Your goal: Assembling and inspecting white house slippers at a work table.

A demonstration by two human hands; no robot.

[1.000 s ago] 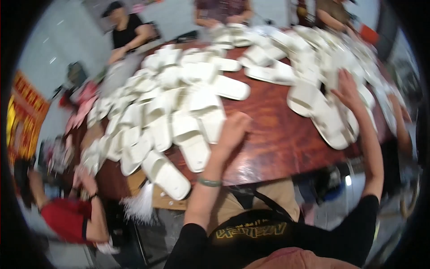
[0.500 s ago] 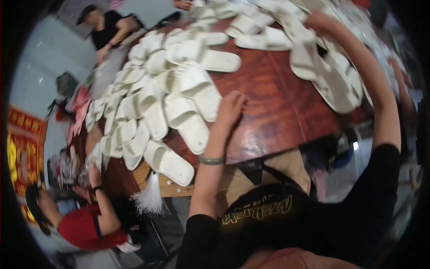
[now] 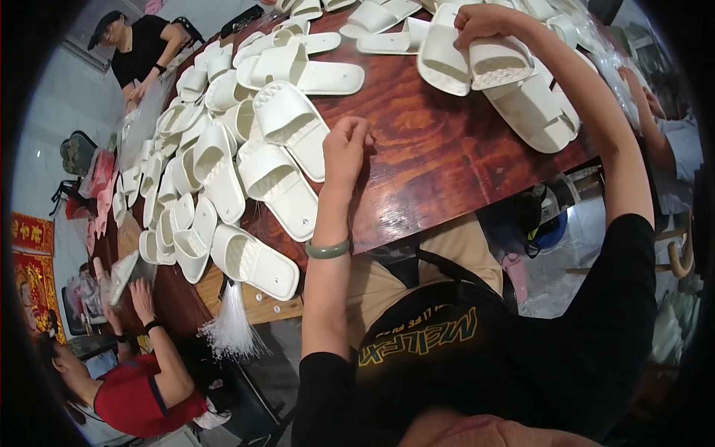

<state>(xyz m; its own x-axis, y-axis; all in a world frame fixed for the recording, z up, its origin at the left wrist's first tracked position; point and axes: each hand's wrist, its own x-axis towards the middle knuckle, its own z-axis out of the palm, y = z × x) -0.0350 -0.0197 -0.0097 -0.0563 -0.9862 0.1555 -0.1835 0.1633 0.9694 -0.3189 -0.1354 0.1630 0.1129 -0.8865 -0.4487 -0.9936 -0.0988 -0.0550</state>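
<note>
White slippers (image 3: 279, 190) cover the left side of a glossy red-brown wooden table (image 3: 424, 171), many overlapping. My right hand (image 3: 484, 22) reaches to the far right, its fingers closed on a white slipper (image 3: 445, 59). Another slipper (image 3: 503, 61) sits against it, under my wrist. Below them, a slipper with its sole end toward me (image 3: 532, 115) lies on the right of the table. My left hand (image 3: 346, 147), a green bangle on its wrist, hovers beside the left pile with curled fingers; whatever is inside them, if anything, is hidden.
A bundle of thin white plastic strands (image 3: 232, 328) hangs from the table's near left edge. One person in red (image 3: 141, 387) handles a bagged slipper at the left; another in black (image 3: 141, 56) stands at the far left. Clear plastic bags (image 3: 611, 67) lie at the far right.
My right hand has moved left from the far-right pile and now holds a slipper turned upright. My left hand stays beside the left pile. The whole view has shifted slightly.
</note>
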